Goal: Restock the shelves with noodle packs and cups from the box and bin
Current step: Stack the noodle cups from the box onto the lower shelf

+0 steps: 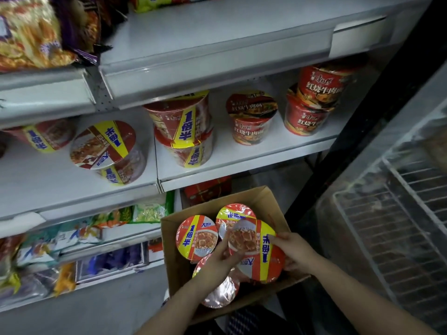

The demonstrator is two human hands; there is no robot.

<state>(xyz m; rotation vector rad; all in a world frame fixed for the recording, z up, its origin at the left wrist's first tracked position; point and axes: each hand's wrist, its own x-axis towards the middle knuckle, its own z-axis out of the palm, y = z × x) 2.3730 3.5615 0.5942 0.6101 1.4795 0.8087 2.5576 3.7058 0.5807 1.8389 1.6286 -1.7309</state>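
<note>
Both hands are down in the cardboard box (254, 197), which sits low, just beside the shelving. The noodle cup (260, 250) being taken is tilted, lid toward the camera, raised above the other cups in the box (196, 240). Right hand (294, 253) grips its rim and far side, fingers curled round the edge; left hand (217, 261) pinches the near rim, thumb and forefinger on the lid. Two-handed hold probably because the cup is wide and film-wrapped, so slippery. Middle shelf (242, 163) already carries matching yellow-banded cups (186, 131), stacked two high, with bare shelf between them and the red cups (251, 117) at right. Judgement: this cup likely goes there.
</note>
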